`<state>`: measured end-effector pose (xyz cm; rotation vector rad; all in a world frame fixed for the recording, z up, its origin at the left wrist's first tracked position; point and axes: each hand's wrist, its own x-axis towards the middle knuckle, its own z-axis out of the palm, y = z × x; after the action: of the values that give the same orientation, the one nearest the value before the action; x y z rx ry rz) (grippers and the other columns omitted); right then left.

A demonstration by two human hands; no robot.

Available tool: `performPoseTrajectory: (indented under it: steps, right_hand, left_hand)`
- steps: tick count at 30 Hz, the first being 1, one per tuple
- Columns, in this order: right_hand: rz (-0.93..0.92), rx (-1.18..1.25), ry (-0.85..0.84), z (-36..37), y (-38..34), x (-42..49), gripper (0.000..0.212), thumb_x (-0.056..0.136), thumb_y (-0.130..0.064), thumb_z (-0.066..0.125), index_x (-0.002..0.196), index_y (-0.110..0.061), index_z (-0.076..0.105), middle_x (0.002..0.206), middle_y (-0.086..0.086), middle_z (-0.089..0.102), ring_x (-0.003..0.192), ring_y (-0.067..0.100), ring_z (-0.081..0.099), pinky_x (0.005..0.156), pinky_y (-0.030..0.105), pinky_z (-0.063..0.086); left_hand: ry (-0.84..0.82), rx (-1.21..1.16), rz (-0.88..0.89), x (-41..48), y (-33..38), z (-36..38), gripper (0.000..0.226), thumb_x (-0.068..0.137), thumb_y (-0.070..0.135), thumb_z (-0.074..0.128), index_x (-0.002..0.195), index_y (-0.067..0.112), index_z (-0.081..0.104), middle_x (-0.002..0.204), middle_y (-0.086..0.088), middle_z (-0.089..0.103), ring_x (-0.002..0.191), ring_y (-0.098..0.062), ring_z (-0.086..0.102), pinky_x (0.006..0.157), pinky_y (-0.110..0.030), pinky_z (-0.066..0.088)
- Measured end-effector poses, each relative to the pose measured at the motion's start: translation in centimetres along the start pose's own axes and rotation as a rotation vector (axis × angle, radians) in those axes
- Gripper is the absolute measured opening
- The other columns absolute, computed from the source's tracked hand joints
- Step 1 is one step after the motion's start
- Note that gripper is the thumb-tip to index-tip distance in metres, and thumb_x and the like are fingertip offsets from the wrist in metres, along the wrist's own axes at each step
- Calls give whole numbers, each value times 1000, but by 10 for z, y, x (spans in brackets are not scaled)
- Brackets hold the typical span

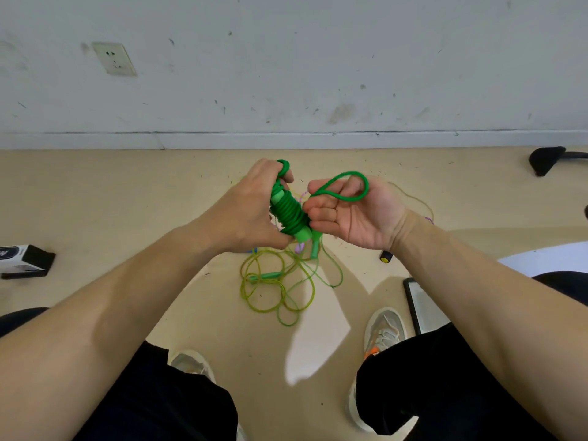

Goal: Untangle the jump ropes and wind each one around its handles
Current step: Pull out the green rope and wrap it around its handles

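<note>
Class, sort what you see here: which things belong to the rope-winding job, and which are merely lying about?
Job: green jump rope, mostly wound on its handles, gripped by the left hand; its free loop in the right hand; tangled ropes on the floor.
Lying about: black-and-white box; small black-and-yellow object; flat dark-framed panel; wall socket.

The thick green jump rope (289, 214) is mostly coiled tight round its pale green handles (303, 234). The bundle's tilted and gripped in the left hand (248, 211), up off the floor. One leftover loop (350, 186) sticks out, hooked round the right hand (356, 214). On the floor below, thin yellow-green ropes (276, 288) sprawl in a loose tangle, with a green handle (265, 276) lying in it.
</note>
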<state>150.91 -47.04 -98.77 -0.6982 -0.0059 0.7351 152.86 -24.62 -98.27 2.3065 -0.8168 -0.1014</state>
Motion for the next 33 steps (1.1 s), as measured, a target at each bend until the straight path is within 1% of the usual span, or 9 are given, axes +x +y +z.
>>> performPoseTrajectory:
  steps: [5,8,11,14,18,23,26,29,33]
  right_hand:
    - [-45,9,49,5,5,4,41,72,0,49,106,6,71,99,23,74,89,32,74,83,41,61]
    - [-120,-250,184,17,10,5,19,94,-14,49,97,-6,66,75,6,72,65,15,69,69,29,60]
    - [-214,-663,377,30,17,8,27,105,-25,48,86,-13,63,50,-8,47,45,7,39,50,21,37]
    - [-361,-981,573,39,24,11,29,104,-25,49,79,-20,64,50,-20,54,47,-3,48,50,12,34]
    - [-448,-1077,756,36,30,14,29,102,-30,50,77,-26,63,64,-19,61,62,1,55,67,30,46]
    - [-477,-1223,914,48,42,14,29,106,-33,37,93,-20,59,82,-14,65,82,12,63,81,41,51]
    - [-462,-1321,926,50,45,14,32,107,-34,31,96,-15,54,88,-10,65,87,26,63,81,51,49]
    - [-477,-1380,878,51,39,13,32,108,-33,29,99,-16,55,92,-19,67,94,26,65,82,47,50]
    - [-485,-1470,816,53,33,11,31,108,-30,31,81,-23,45,64,-25,56,65,17,50,63,35,38]
  left_hand:
    - [34,-23,-40,-1,0,4,84,54,26,93,122,19,44,114,6,42,98,-4,51,75,-24,49]
    - [33,7,-52,-1,0,5,87,51,38,88,123,21,43,115,8,40,100,-10,52,77,-36,54]
    - [8,50,-37,-1,1,10,88,50,46,85,124,22,42,114,9,38,101,-14,55,77,-41,56]
    - [7,79,-51,0,5,16,82,52,35,89,118,22,43,110,8,37,94,-16,56,74,-43,56]
    - [24,21,-62,1,15,18,79,56,28,90,120,22,44,112,9,38,94,-9,51,79,-41,53]
    - [-16,-102,-101,1,34,21,85,58,29,92,126,20,42,115,7,40,98,-9,51,85,-37,53]
    - [-78,-276,-130,-4,40,17,73,64,20,85,126,17,46,117,-1,47,103,-16,54,91,-42,53]
    - [-95,-716,-238,-3,44,6,60,71,12,67,129,7,53,117,-13,62,97,-21,62,90,-48,54]
    - [-36,-1104,-416,2,42,-8,57,81,20,61,128,-10,54,110,-13,63,95,-24,55,83,-41,51]
